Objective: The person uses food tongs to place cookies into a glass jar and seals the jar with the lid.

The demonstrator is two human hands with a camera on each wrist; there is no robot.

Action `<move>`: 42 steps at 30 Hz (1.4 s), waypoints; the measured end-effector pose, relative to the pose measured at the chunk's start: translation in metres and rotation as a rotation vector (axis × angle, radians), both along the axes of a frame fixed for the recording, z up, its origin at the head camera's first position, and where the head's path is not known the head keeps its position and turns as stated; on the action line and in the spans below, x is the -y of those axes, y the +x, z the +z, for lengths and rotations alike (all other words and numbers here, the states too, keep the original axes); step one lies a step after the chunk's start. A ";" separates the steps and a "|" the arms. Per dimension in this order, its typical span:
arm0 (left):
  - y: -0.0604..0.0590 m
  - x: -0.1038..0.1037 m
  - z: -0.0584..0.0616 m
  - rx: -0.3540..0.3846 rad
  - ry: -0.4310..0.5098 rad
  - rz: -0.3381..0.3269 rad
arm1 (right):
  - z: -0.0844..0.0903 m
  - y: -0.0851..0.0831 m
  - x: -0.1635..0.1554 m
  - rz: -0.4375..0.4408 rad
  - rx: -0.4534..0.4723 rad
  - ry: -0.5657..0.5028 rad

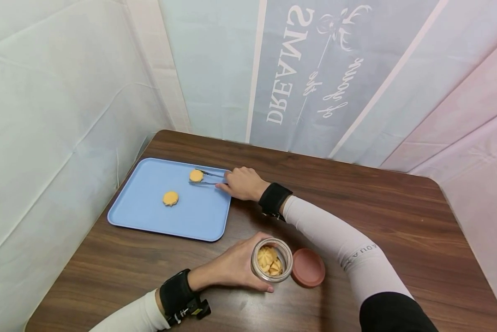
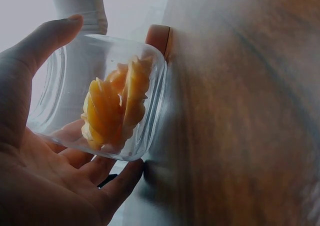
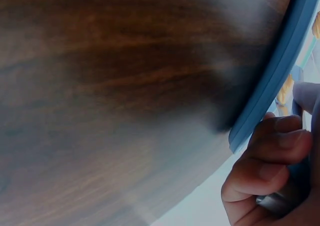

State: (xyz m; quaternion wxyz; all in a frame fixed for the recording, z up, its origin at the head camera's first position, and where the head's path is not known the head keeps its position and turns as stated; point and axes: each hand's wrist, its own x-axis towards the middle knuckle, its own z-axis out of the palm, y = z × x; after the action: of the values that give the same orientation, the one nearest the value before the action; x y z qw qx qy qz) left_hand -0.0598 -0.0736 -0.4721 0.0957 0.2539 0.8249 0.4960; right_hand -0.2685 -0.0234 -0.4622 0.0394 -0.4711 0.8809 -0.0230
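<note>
My left hand [image 1: 239, 265] grips a clear glass jar [image 1: 289, 258] around its side. Several swirled yellow cookies [image 2: 105, 111] lie in the jar, whose mouth is uncovered. Over the right end of the blue tray [image 1: 148, 220], my right hand [image 1: 246, 183] holds a pair of tongs [image 1: 205, 183]. A round cookie [image 1: 196, 175] is at the tongs' tips; whether they squeeze it is too small to tell. Another cookie [image 1: 170, 198] lies nearer the tray's middle. In the right wrist view, curled fingers [image 3: 260, 176] hold the tongs beside the tray's edge.
A reddish-brown round lid [image 1: 309, 267] lies on the wooden table [image 1: 381, 221], just right of the jar. Fabric-covered walls [image 1: 215, 69] stand behind the table and at both sides. The right forearm [image 1: 335, 230] reaches across behind the lid.
</note>
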 end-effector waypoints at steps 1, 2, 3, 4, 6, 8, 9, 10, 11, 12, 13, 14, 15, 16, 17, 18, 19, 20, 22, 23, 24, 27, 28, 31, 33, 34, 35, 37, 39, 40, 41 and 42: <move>0.000 0.000 0.000 -0.001 -0.001 0.001 | 0.000 0.000 0.000 0.000 0.000 0.000; 0.000 0.000 0.000 -0.001 -0.002 0.002 | -0.001 0.000 0.000 0.000 0.001 -0.002; 0.000 -0.001 0.000 -0.002 -0.002 0.002 | -0.001 -0.001 -0.001 0.001 0.002 -0.004; 0.000 -0.001 0.000 -0.001 -0.001 0.001 | -0.001 -0.001 -0.001 0.004 0.003 -0.005; 0.000 -0.001 0.001 0.000 0.002 -0.001 | -0.001 -0.002 -0.001 0.007 0.004 -0.006; -0.001 -0.001 0.001 -0.001 0.004 -0.004 | 0.000 -0.002 -0.002 0.009 0.007 -0.010; -0.001 -0.001 0.001 -0.001 0.005 -0.005 | 0.000 -0.002 -0.002 0.009 0.009 -0.011; -0.001 -0.001 0.001 -0.001 0.008 -0.006 | 0.001 -0.002 -0.002 0.009 0.009 -0.014; -0.001 -0.001 0.001 -0.001 0.009 -0.008 | 0.001 -0.002 -0.003 0.009 0.009 -0.016; -0.001 -0.001 0.001 -0.002 0.010 -0.009 | 0.001 -0.002 -0.003 0.009 0.009 -0.017; -0.002 -0.001 0.001 -0.001 0.011 -0.009 | 0.001 -0.002 -0.003 0.010 0.010 -0.020; -0.002 -0.001 0.001 0.000 0.012 -0.010 | 0.001 -0.002 -0.004 0.012 0.009 -0.021; -0.001 -0.001 0.001 0.001 0.012 -0.009 | 0.001 -0.001 -0.004 0.013 0.010 -0.023; -0.001 -0.002 0.000 0.002 0.012 -0.010 | 0.001 -0.001 -0.004 0.014 0.011 -0.024; -0.001 -0.002 0.000 -0.001 0.010 -0.010 | 0.001 -0.001 -0.005 0.016 0.009 -0.024; -0.001 -0.002 0.000 -0.003 0.008 -0.010 | 0.001 -0.001 -0.005 0.018 0.010 -0.025; -0.001 -0.002 0.000 -0.005 0.007 -0.009 | 0.001 0.000 -0.006 0.019 0.010 -0.026; -0.001 -0.002 0.000 -0.007 0.005 -0.009 | 0.001 0.000 -0.006 0.020 0.011 -0.026; -0.001 -0.002 0.000 -0.010 0.005 -0.010 | 0.001 0.000 -0.007 0.021 0.012 -0.025; -0.001 -0.003 0.000 -0.010 0.005 -0.010 | 0.002 0.001 -0.008 0.021 0.011 -0.023; -0.001 -0.003 0.000 -0.007 0.006 -0.010 | 0.002 0.001 -0.008 0.020 0.013 -0.022; -0.001 -0.003 0.000 0.003 0.011 -0.011 | 0.004 0.002 -0.010 0.018 0.013 -0.017; -0.001 -0.003 0.000 0.006 0.013 -0.011 | 0.004 0.002 -0.010 0.017 0.013 -0.016; -0.001 -0.003 0.000 0.007 0.015 -0.010 | 0.005 0.002 -0.012 0.017 0.012 -0.019; -0.001 -0.003 0.000 0.004 0.014 -0.008 | 0.005 0.002 -0.014 0.018 0.009 -0.026; -0.001 -0.003 0.000 0.001 0.013 -0.007 | 0.005 0.003 -0.014 0.019 0.007 -0.030; -0.001 -0.003 0.000 -0.001 0.012 -0.007 | 0.005 0.003 -0.015 0.022 0.003 -0.034; -0.001 -0.003 0.000 -0.001 0.015 -0.006 | 0.005 0.004 -0.017 0.026 -0.005 -0.043; -0.001 -0.003 0.000 0.000 0.017 -0.005 | 0.005 0.004 -0.018 0.032 -0.009 -0.050; 0.000 -0.003 0.000 0.001 0.019 -0.005 | 0.005 0.005 -0.019 0.036 -0.011 -0.052; 0.000 -0.003 0.000 0.003 0.020 -0.005 | 0.005 0.005 -0.020 0.038 -0.009 -0.053; 0.000 -0.003 0.000 0.004 0.022 -0.005 | 0.005 0.006 -0.020 0.039 -0.008 -0.052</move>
State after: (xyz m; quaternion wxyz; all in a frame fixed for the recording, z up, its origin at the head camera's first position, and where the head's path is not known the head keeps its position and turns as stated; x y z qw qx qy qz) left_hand -0.0600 -0.0711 -0.4723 0.0957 0.2559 0.8186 0.5053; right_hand -0.2627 -0.0032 -0.4568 0.0241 -0.4892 0.8707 -0.0434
